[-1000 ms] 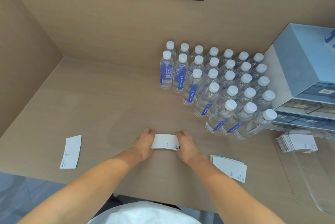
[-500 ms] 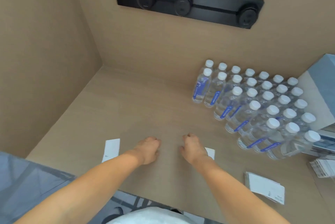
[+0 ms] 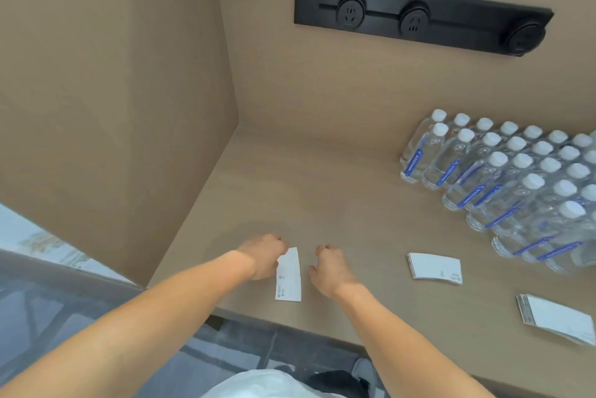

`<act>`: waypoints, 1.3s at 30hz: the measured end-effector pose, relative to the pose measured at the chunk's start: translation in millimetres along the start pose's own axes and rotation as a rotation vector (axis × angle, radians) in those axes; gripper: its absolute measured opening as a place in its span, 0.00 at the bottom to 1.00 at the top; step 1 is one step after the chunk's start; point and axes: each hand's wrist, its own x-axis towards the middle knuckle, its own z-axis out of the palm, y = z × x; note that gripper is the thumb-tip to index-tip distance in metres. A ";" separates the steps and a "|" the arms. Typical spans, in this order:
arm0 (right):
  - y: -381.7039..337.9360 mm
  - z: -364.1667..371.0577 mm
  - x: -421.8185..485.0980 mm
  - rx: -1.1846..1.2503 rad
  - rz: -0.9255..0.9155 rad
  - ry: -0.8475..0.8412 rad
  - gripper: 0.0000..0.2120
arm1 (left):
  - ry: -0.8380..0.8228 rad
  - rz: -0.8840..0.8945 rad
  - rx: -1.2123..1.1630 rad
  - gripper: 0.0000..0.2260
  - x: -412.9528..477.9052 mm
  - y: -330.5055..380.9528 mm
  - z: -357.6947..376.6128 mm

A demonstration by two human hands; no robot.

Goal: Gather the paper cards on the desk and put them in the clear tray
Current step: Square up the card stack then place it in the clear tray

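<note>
1. Head view, lower centre of the frame: the left hand (image 3: 263, 256) rested on the desk (image 3: 322, 191) with its fingers curled, touching the upper left edge of a white paper card (image 3: 289, 275). Whether the fingers pinched the card or only pressed on it could not be told.
2. Head view, lower centre: the right hand (image 3: 329, 268) was loosely curled just to the right of the same card, with a narrow strip of bare desk between hand and card. It held nothing visible.
3. The card lay flat near the front edge of the desk, long side running toward the back wall, small print at its lower left corner.
4. Right of centre: a small stack of cards (image 3: 434, 268) lay flat on the desk, well apart from both hands.
5. Lower right of the frame: a thicker stack of cards (image 3: 558, 320) lay fanned near the front edge, partly cut by the frame edge.
6. Right side of the frame: water bottles (image 3: 503, 178) with white caps and blue labels stood upright in tight rows behind the two stacks.
7. Upper centre to upper right: a black socket strip (image 3: 419, 15) with three round outlets was fixed to the back wall.
8. The clear tray did not appear in this view.
</note>
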 end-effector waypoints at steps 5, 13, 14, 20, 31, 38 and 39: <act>-25.5 27.9 -14.6 0.077 0.136 -0.025 0.10 | -0.025 0.103 0.071 0.14 -3.4 -10.4 6.0; -44.1 73.0 -28.9 0.106 0.310 0.063 0.24 | -0.015 0.210 0.110 0.22 9.0 -13.5 16.1; -45.8 76.9 -29.7 0.108 0.320 0.083 0.25 | -0.023 0.220 0.112 0.23 11.3 -14.5 19.3; -51.3 87.2 -30.5 0.122 0.333 0.112 0.23 | -0.058 0.280 0.140 0.28 20.4 -19.6 25.8; -16.9 57.7 -30.6 0.038 0.169 0.045 0.19 | -0.096 0.232 0.260 0.14 24.3 -8.6 11.6; 14.4 40.7 -35.5 -0.119 0.117 0.029 0.21 | -0.059 0.230 0.161 0.16 15.1 17.3 31.7; 20.0 39.0 -36.2 -0.137 0.102 0.026 0.20 | -0.053 0.227 0.146 0.17 15.1 21.7 35.7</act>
